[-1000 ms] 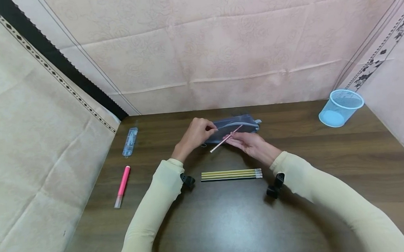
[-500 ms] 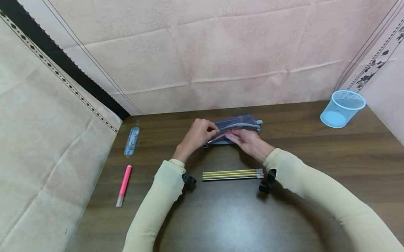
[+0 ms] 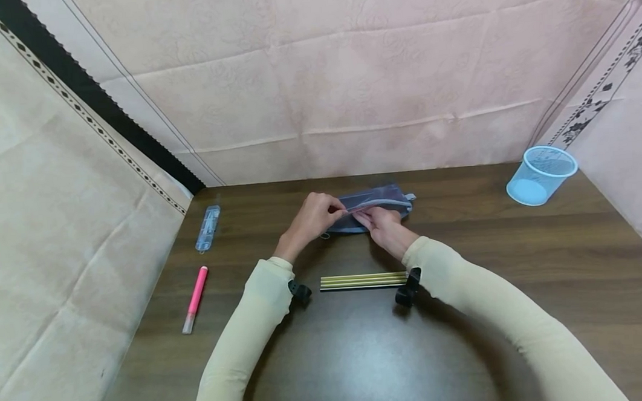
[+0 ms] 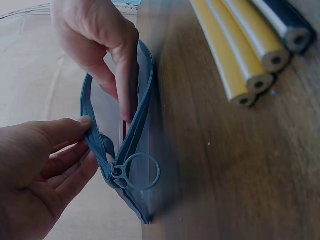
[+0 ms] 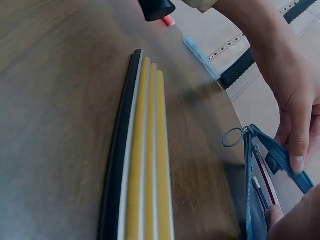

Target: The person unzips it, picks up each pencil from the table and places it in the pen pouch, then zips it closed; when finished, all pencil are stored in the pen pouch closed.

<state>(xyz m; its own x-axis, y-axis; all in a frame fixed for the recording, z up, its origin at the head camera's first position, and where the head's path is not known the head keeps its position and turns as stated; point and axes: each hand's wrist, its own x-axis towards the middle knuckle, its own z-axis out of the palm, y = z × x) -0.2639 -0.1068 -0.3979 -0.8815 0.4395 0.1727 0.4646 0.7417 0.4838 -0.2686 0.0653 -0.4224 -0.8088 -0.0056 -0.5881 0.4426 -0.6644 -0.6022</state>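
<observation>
Red-striped pencil (image 5: 266, 177) inside blue pouch (image 3: 377, 194), against fingers (image 4: 128, 90) of the right hand (image 3: 388, 230)

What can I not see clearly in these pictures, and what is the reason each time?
Head view: the right-hand ends of the pencils, hidden by the black device on the right wrist.
Head view: the contents of the light-blue case, too small to tell.
Right wrist view: the near end of the red-and-white stick, hidden by the right hand.
Right wrist view: much of the pouch, cut off by the picture's edges.
</observation>
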